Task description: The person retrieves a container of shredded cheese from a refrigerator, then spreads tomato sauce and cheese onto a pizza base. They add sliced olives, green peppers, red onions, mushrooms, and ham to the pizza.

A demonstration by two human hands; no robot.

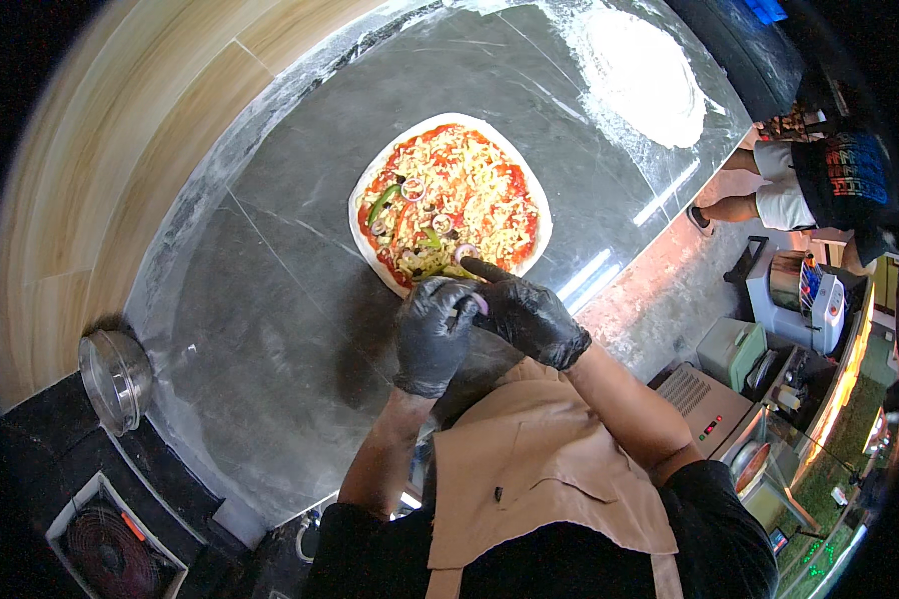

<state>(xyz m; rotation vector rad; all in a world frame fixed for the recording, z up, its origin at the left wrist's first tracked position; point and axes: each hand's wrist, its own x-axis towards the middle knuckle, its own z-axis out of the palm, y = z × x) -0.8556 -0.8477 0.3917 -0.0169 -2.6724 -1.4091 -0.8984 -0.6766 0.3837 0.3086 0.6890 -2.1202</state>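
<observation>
A round raw pizza (517, 236) lies on the grey stone counter, spread with red sauce and shredded cheese. Green pepper strips (383, 203), red onion rings (413, 189) and dark olive pieces are scattered mostly over its left and near side. At its near edge my two hands meet, both in black gloves. A purple red onion slice (481, 303) shows between them, pinched where the fingers come together. My left hand (435, 334) is closed with curled fingers. My right hand (529, 317) has its index finger stretched toward an onion ring on the pizza; its other fingers are curled and partly hidden.
White flour (639, 80) covers the counter's far right. A clear round bowl (115, 381) stands at the left beside the wood-look wall (120, 180). Beyond the counter's right edge, another person (819, 185) stands near a mixer (794, 299) and other kitchen equipment.
</observation>
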